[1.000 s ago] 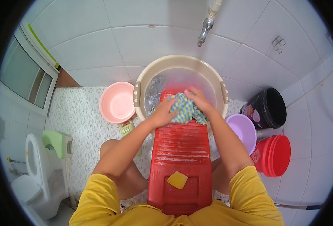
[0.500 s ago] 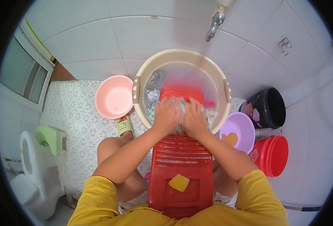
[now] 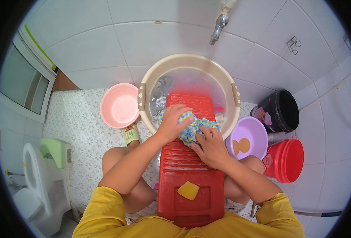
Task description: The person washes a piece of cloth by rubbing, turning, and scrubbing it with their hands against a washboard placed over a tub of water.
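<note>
A wet cloth (image 3: pixel 190 131), checked in blue, yellow and white, lies bunched across the ridges of a red washboard (image 3: pixel 191 171). My left hand (image 3: pixel 175 122) grips its left side, the fingers bent over it. On the cloth's lower right, my right hand (image 3: pixel 212 147) holds the near edge, thumb toward the board. The far end of the washboard dips into cloudy water in a big beige basin (image 3: pixel 189 59); its near end rests against my body. A yellow block of soap (image 3: pixel 189 190) sits in the board's near recess.
Left of the basin stands a pink basin (image 3: pixel 120 106). On the right are a purple basin (image 3: pixel 258 133), a black bucket (image 3: pixel 280 113) and a red bucket (image 3: pixel 288 160). A tap (image 3: pixel 219 29) juts from the tiled wall. At left are a green stool (image 3: pixel 56 151) and a white toilet (image 3: pixel 44 190).
My hands have moved apart: the right has shifted toward me and to the right, while the left stays near its place. More of the cloth shows between them.
</note>
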`<state>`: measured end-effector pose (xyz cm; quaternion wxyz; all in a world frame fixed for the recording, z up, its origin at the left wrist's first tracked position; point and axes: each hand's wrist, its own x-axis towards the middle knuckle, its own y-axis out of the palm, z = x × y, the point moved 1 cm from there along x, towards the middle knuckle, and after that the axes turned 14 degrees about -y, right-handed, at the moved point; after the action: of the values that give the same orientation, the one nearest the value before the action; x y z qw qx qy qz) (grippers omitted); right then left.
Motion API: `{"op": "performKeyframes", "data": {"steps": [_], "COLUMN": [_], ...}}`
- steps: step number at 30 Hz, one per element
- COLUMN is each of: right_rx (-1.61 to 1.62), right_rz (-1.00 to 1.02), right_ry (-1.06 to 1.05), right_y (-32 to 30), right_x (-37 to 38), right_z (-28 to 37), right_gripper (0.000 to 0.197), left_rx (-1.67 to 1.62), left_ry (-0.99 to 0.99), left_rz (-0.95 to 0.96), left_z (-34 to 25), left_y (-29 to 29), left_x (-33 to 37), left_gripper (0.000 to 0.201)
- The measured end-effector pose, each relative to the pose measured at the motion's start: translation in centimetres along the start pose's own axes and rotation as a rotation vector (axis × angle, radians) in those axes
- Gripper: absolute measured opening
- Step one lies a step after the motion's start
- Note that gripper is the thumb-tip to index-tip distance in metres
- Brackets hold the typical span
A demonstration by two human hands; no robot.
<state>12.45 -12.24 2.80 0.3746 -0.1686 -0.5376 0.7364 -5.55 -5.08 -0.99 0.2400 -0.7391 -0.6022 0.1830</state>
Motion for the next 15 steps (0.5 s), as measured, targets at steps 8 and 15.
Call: {"op": "performKeyframes", "data": {"steps": [8,15], "right_rx": [-0.185,1.170], "right_rz": [-0.054,0.079], "right_ry": [0.159,0.184], "right_y": [5.6,5.4], "right_x": [9.3,10.7], "right_z": [-7.8,-16.9], "right_gripper": [0.051,0.049], "left_rx": [-0.022,-0.160], "left_ry": [-0.306,-0.233], "left_rz": [-0.210,-0.225], "left_z": [4.1,5.4], "left_y": [1.5,0.8], "left_x": [3.1,4.2], "left_gripper": [0.037,0.031]}}
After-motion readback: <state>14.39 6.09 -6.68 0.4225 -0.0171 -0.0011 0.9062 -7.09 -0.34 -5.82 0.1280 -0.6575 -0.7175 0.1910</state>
